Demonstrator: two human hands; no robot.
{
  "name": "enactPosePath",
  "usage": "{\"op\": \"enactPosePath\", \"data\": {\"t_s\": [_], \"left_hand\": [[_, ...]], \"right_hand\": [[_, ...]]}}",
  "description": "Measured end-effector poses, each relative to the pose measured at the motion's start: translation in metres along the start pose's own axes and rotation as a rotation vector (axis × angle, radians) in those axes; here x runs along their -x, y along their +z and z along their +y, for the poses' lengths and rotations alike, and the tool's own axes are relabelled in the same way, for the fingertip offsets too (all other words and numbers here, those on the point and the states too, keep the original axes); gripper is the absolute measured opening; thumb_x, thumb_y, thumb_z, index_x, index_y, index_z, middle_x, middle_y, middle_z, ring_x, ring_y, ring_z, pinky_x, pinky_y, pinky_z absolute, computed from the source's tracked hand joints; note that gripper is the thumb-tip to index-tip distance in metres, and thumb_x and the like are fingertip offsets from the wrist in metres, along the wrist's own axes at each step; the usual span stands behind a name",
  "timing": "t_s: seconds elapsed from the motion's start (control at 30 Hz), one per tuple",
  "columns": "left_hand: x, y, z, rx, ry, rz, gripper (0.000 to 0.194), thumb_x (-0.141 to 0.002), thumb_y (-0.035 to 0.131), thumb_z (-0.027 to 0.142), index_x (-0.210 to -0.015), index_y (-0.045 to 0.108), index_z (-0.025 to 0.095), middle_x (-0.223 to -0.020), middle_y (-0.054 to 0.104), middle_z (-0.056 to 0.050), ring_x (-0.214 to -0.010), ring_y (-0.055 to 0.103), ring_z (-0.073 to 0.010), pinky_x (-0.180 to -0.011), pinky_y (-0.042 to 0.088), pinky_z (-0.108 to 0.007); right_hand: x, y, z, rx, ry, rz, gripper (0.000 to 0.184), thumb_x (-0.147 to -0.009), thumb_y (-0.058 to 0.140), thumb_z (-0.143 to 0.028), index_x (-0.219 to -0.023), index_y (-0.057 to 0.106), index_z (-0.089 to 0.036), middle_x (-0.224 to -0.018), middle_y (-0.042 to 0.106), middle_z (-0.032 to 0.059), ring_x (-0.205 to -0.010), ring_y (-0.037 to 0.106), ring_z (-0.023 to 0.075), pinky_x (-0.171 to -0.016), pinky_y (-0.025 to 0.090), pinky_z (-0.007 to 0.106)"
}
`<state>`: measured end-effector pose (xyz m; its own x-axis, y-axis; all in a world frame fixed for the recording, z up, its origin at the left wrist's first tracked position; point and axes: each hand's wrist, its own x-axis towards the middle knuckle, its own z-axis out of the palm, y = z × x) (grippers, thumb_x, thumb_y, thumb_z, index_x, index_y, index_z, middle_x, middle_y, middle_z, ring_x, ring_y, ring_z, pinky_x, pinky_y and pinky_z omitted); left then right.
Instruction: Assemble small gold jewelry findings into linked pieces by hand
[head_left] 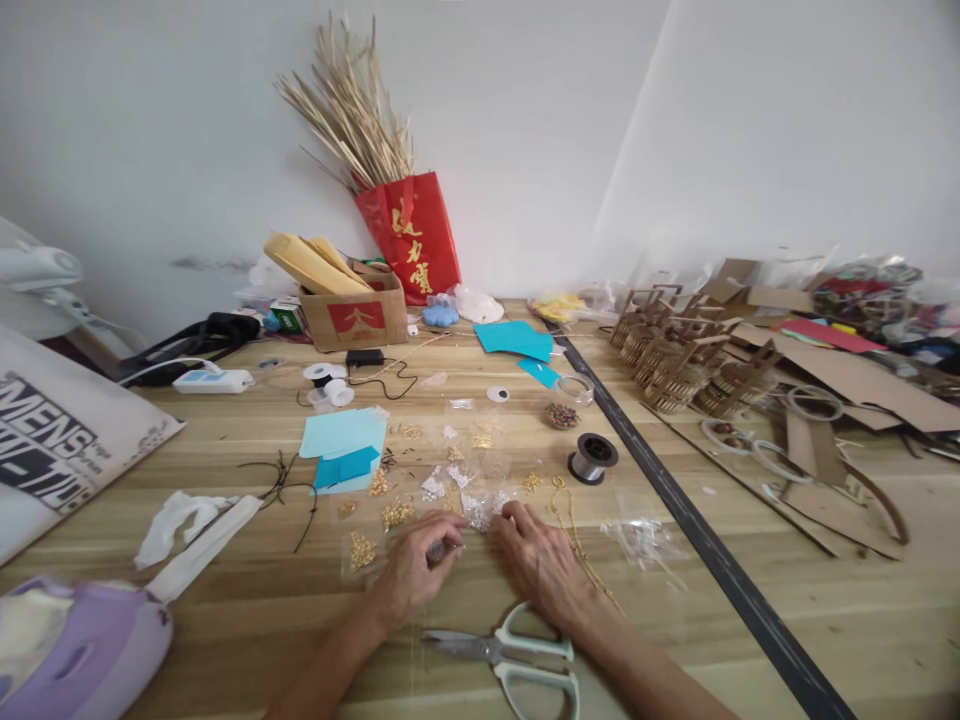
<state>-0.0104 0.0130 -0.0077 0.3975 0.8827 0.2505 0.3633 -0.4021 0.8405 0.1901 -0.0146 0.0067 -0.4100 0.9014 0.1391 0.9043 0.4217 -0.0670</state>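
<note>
We locate the left hand (420, 560) and the right hand (536, 550) low over the table (735, 640), facing each other and apart. Between their fingertips, near the middle of the worktop, we find the silver pieces (478, 513), a small bright heap.

Left hand: we note bent fingers, with a small grey item (441, 549) showing between thumb and fingers. We cannot tell what it is or whether it is gripped.

Right hand: we note fingers curled downward, with the tips at the near right edge of the silver pieces. We cannot tell whether they pinch anything.

Nearest the body, we observe the scissors (491, 650) lying flat, blades pointing left, handles just beside the right forearm. To the left of the left hand, we identify gold pieces (397, 514) in several small piles. To the right of the right hand, we record a gold chain (574, 535) and, farther out, clear plastic (645, 540).

Beyond the hands, we register the wire spool (594, 460) on the right, standing on its flange, and a bead dish (562, 416) behind it. On the left, we see blue cards (345, 468) overlapping pale ones (334, 432).
</note>
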Motion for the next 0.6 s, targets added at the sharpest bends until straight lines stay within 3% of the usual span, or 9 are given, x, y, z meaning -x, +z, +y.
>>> {"op": "enactPosePath", "data": {"t_s": [0.23,0.43,0.6], "left_hand": [[0.005,0.007,-0.006,-0.074,0.072,-0.062,0.019,-0.076,0.055,0.010,-0.076,0.067,0.024,-0.114,0.068,-0.008,-0.112,0.057,-0.0248,-0.099,0.042,-0.043],[0.007,0.011,-0.011,-0.252,0.149,-0.109,0.019,-0.077,0.054,0.009,-0.078,0.067,0.022,-0.126,0.061,-0.009,-0.119,0.053,-0.0245,-0.103,0.039,-0.045],[0.007,0.011,-0.009,-0.338,0.142,-0.155,0.018,-0.080,0.052,0.011,-0.079,0.066,0.021,-0.128,0.058,-0.011,-0.120,0.052,-0.0257,-0.103,0.040,-0.045]], "right_hand": [[-0.004,0.008,0.001,-0.006,-0.015,0.019,0.021,-0.085,0.048,-0.003,-0.096,0.052,-0.021,-0.097,0.057,0.0051,-0.089,0.056,0.0197,-0.059,0.043,0.025],[-0.006,0.017,0.002,0.017,0.007,0.046,0.037,-0.083,0.046,0.000,-0.113,0.048,-0.022,-0.108,0.055,0.0073,-0.094,0.055,0.0199,-0.058,0.043,0.024],[-0.008,0.019,0.005,0.016,-0.014,0.044,0.027,-0.084,0.050,-0.003,-0.103,0.053,-0.022,-0.103,0.057,0.0063,-0.091,0.055,0.0202,-0.056,0.041,0.024]]}}
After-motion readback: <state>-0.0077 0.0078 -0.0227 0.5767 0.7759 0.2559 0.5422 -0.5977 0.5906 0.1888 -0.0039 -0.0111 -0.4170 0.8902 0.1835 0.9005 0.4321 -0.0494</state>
